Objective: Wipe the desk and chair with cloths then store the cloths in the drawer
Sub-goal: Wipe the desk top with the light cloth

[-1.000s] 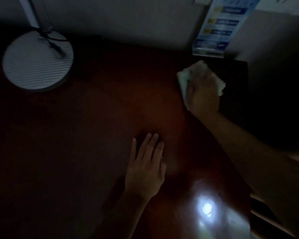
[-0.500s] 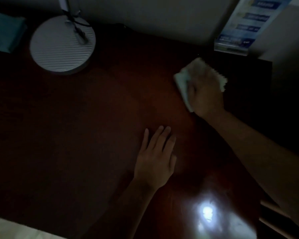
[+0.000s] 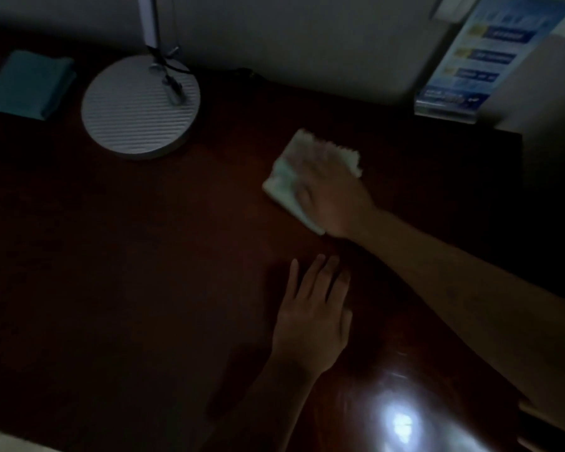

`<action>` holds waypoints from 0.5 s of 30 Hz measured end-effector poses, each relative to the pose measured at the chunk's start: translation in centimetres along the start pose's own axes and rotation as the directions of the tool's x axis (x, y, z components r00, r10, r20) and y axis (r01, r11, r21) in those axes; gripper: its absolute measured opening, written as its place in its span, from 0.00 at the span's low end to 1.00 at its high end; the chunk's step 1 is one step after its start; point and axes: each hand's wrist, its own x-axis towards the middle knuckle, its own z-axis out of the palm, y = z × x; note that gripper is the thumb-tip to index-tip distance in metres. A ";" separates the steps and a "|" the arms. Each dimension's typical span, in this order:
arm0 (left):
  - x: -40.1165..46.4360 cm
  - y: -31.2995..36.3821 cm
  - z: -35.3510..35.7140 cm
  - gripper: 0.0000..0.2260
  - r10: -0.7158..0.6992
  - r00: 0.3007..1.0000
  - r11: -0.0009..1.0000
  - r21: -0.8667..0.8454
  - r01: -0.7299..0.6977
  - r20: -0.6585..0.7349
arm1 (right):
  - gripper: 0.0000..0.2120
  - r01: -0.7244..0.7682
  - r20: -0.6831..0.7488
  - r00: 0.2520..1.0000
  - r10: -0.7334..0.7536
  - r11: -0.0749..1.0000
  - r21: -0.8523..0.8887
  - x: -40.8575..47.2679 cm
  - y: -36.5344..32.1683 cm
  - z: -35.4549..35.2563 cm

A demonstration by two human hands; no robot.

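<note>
The scene is dim. A dark reddish wooden desk (image 3: 144,256) fills the view. My right hand (image 3: 330,190) presses flat on a folded white cloth (image 3: 282,181) in the desk's far middle, fingers spread over it and blurred by motion. My left hand (image 3: 313,311) rests palm down on the desk just below it, fingers straight and holding nothing. A second, teal cloth (image 3: 26,84) lies folded at the far left corner.
A round white lamp base (image 3: 141,109) with its stem and cord stands at the back left. A blue leaflet in a clear stand (image 3: 463,63) leans against the wall at the back right. A bright light reflection (image 3: 398,422) glares near the desk's front right.
My right hand has slid the white cloth leftward across the desk, away from the leaflet stand. The view has swung left, revealing the teal cloth. My left hand stays flat.
</note>
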 end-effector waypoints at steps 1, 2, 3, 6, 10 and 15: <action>0.0 0.0 0.0 0.22 0.006 1.000 1.000 0.000 -0.006 -0.005 | 0.24 0.065 0.009 0.998 -0.065 0.998 0.023 -1.5 -0.6 0.0; 0.0 -0.1 0.1 0.22 0.010 1.000 1.000 0.003 -0.010 -0.008 | 0.23 0.086 0.010 0.996 -0.086 0.996 0.037 -2.8 -0.5 -0.2; 0.0 0.0 0.2 0.23 0.013 1.000 1.000 0.005 -0.013 -0.006 | 0.23 0.078 -0.013 0.997 -0.078 0.996 0.042 -3.1 0.5 -0.6; 0.1 0.1 0.3 0.22 0.008 1.000 1.000 -0.001 -0.008 -0.011 | 0.24 -0.131 -0.096 0.987 0.129 0.991 -0.014 0.0 5.1 -1.4; 0.3 -0.1 0.0 0.21 -0.002 1.000 1.000 -0.005 0.001 -0.028 | 0.29 -0.372 -0.088 0.926 0.367 0.927 -0.051 6.1 6.7 -1.2; 0.0 -0.1 0.2 0.21 -0.002 1.000 1.000 -0.010 0.002 -0.019 | 0.25 0.027 0.010 1.000 -0.027 1.000 0.012 1.2 -2.2 0.2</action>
